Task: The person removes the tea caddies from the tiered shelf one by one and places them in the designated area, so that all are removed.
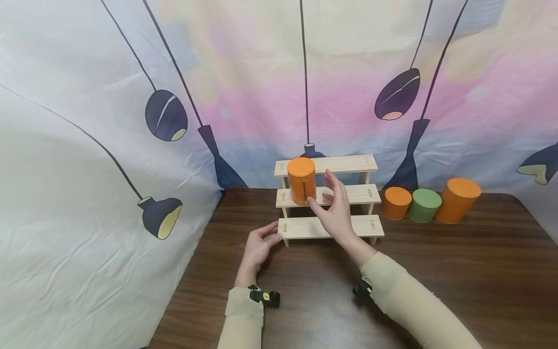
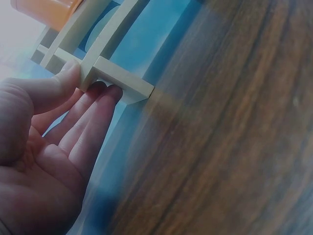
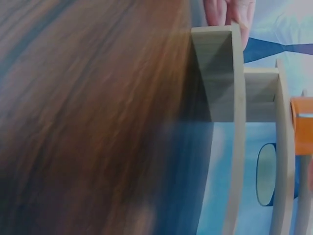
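Observation:
A three-step wooden shelf [image 1: 301,228] stands on the table. An orange canister [image 1: 302,182] is upright at the left of its middle step; the right wrist view catches part of the orange canister [image 3: 302,132]. My right hand [image 1: 337,213] is just right of it, fingers extended and spread, the thumb tip at the canister's lower edge; whether it touches, I cannot tell. My left hand [image 1: 257,247] pinches the left end of the lowest step. In the left wrist view, the left hand [image 2: 54,142] has its thumb on the plank and its fingertips against the support.
Right of the shelf stand a short orange canister [image 1: 396,203], a green canister [image 1: 424,206] and a taller orange canister [image 1: 458,201]. The dark wood table [image 1: 318,291] spreads in front. A curtain printed with lamps [image 1: 261,72] hangs behind and on the left.

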{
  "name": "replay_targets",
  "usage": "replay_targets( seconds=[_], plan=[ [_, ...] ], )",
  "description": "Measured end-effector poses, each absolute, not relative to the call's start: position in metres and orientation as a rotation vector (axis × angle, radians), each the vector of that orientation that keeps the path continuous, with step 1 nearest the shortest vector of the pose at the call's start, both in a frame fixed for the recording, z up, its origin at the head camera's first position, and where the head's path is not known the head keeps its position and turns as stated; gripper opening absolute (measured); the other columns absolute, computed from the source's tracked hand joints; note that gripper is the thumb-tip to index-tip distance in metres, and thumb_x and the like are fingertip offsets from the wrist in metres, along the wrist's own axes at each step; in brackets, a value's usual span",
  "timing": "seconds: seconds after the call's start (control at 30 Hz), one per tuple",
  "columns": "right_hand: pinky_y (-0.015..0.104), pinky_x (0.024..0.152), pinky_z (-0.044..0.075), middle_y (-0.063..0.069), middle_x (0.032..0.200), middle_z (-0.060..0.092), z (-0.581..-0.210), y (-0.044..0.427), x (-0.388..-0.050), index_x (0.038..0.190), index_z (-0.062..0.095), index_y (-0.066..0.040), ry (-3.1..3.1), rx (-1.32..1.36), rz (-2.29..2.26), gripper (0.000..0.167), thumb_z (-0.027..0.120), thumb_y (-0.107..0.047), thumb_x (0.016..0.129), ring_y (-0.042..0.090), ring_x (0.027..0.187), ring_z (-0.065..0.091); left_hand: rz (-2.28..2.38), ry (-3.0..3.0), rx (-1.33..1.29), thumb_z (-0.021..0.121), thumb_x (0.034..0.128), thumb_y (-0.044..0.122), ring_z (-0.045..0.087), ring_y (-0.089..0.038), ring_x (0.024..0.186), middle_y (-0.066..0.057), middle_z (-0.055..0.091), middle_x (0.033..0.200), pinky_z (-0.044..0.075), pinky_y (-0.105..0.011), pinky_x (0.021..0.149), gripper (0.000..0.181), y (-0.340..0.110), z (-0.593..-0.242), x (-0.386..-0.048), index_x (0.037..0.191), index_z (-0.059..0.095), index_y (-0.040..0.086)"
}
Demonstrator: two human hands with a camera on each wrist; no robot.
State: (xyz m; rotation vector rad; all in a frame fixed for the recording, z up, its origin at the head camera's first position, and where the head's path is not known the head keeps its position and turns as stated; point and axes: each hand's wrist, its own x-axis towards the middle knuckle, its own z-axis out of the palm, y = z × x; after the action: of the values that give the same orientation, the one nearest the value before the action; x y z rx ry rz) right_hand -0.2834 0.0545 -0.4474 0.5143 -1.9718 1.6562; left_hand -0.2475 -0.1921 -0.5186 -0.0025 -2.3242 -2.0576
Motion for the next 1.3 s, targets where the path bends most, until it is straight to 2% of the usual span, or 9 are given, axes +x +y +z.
replay_targets(
  seconds=[0.3, 0.47, 0.67, 0.8, 1.0, 1.17, 1.3],
  plan=[
    [0.059, 0.111, 0.047, 0.015, 0.164, 0.035, -0.438, 0.038, -0.287, 0.17, 0.023, -0.014, -1.999, 0.524, 1.603, 0.102, 0.087, -0.013, 0.091, 0.045, 0.146, 0.042, -2.045, -2.34, 0.015, 0.076, 0.0978, 0.0, 0.072, -0.029, 0.119, -0.025, 0.07, 0.134, 0.059, -0.03, 0.093, 0.043, -0.193, -0.518, -0.249, 0.14, 0.068, -0.004],
    [0.061, 0.111, 0.045, 0.015, 0.164, 0.035, -0.434, 0.033, -0.288, 0.171, 0.022, -0.017, -2.002, 0.502, 1.6, 0.103, 0.087, -0.013, 0.091, 0.04, 0.146, 0.042, -2.055, -2.334, 0.018, 0.076, 0.0973, -0.001, 0.072, -0.028, 0.118, -0.024, 0.071, 0.133, 0.059, -0.028, 0.091, 0.043, -0.193, -0.517, -0.249, 0.14, 0.068, -0.003],
    [0.06, 0.111, 0.045, 0.013, 0.164, 0.037, -0.43, 0.03, -0.292, 0.17, 0.024, -0.014, -2.038, 0.487, 1.589, 0.101, 0.087, -0.014, 0.091, 0.032, 0.146, 0.043, -2.047, -2.335, 0.027, 0.076, 0.0965, -0.002, 0.072, -0.027, 0.117, -0.025, 0.071, 0.132, 0.059, -0.026, 0.09, 0.044, -0.193, -0.515, -0.247, 0.14, 0.068, -0.002],
    [0.058, 0.112, 0.045, 0.014, 0.163, 0.038, -0.43, 0.028, -0.294, 0.17, 0.024, -0.017, -2.055, 0.483, 1.591, 0.101, 0.087, -0.017, 0.091, 0.03, 0.146, 0.044, -2.049, -2.335, 0.031, 0.076, 0.0967, -0.002, 0.072, -0.027, 0.117, -0.024, 0.071, 0.133, 0.059, -0.027, 0.091, 0.044, -0.193, -0.515, -0.246, 0.14, 0.069, -0.002],
    [0.062, 0.113, 0.043, 0.014, 0.161, 0.039, -0.431, 0.025, -0.297, 0.171, 0.023, -0.02, -2.057, 0.483, 1.618, 0.104, 0.089, -0.017, 0.09, 0.031, 0.145, 0.044, -2.047, -2.332, 0.028, 0.075, 0.0974, -0.002, 0.073, -0.028, 0.117, -0.025, 0.071, 0.133, 0.059, -0.025, 0.089, 0.043, -0.193, -0.516, -0.245, 0.14, 0.068, -0.003],
    [0.059, 0.115, 0.043, 0.015, 0.16, 0.039, -0.434, 0.023, -0.299, 0.172, 0.02, -0.027, -2.07, 0.468, 1.606, 0.109, 0.091, -0.019, 0.089, 0.029, 0.145, 0.044, -2.037, -2.336, 0.018, 0.075, 0.0971, -0.002, 0.072, -0.028, 0.117, -0.025, 0.071, 0.132, 0.059, -0.024, 0.089, 0.044, -0.192, -0.517, -0.246, 0.14, 0.067, -0.004],
    [0.059, 0.117, 0.042, 0.017, 0.159, 0.039, -0.435, 0.023, -0.301, 0.171, 0.019, -0.028, -2.073, 0.461, 1.595, 0.111, 0.091, -0.017, 0.088, 0.031, 0.143, 0.044, -2.045, -2.335, 0.012, 0.075, 0.0967, -0.003, 0.072, -0.028, 0.118, -0.024, 0.071, 0.133, 0.058, -0.024, 0.09, 0.044, -0.191, -0.517, -0.248, 0.14, 0.068, -0.004]
  ],
)
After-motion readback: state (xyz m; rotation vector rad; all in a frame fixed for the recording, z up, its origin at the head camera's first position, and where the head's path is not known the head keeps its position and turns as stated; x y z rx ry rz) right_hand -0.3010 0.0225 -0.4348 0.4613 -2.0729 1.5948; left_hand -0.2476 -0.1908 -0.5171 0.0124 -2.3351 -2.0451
